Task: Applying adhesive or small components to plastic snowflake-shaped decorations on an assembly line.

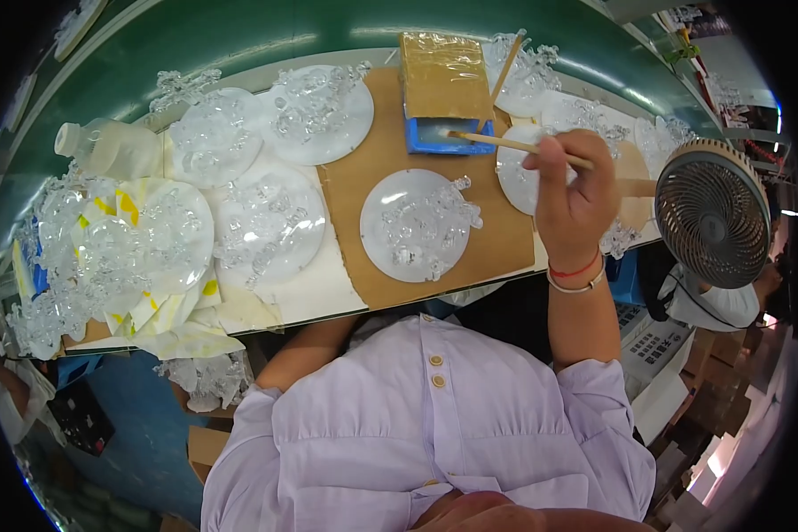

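My right hand [579, 191] is closed around a slim wooden stick [514, 144], thumb and fingers pinching it near its rear end. The stick's tip reaches into a blue tray [443, 149] holding pale liquid or paste; whether the tip has bristles cannot be made out. A box-like cover wrapped in brown tape [443, 75] sits over the tray's back part. In front of me a round white disc [415, 191] lies on brown cardboard [359, 230], with clear plastic pieces on it. My left forearm [315, 350] goes under the table edge, and that hand is hidden.
Several similar discs with clear pieces, like this one [328, 146], stand around. Leftward are a translucent bottle [120, 146] and a heap of clear pieces [71, 266]. A second stick [509, 66] leans beside the cover. A round fan [714, 213] stands right of my hand.
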`<state>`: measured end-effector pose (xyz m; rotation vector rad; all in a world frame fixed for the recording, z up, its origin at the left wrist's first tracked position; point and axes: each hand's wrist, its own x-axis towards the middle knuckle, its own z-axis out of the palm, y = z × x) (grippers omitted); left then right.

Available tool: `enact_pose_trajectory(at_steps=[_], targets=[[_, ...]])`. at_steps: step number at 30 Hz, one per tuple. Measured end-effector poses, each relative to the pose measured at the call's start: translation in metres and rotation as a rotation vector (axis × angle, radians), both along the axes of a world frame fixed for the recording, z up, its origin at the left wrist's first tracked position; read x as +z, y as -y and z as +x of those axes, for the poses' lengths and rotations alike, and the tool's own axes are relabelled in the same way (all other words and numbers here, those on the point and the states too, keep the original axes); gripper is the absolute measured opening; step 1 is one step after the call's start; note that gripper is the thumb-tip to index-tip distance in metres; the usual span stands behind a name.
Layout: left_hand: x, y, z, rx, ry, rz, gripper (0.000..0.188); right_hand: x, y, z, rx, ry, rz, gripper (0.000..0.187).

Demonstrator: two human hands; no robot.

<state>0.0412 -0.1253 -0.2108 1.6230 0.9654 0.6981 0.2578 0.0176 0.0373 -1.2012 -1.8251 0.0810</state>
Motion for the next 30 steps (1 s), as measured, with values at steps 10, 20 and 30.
enact_pose_trajectory(at_steps=[10,20,30], targets=[[0.02,0.009,0.011,0.032,0.028,0.003,0.052,-0.013,0.089,0.053,-0.094,-0.443,0.245,0.02],[0.033,-0.001,0.013,0.057,0.025,0.024,0.053,-0.023,0.144,0.04,0.083,-0.062,0.003,0.021],[0.041,-0.025,0.015,0.104,0.061,0.058,0.055,-0.039,0.13,0.027,0.229,0.049,-0.085,0.015]])
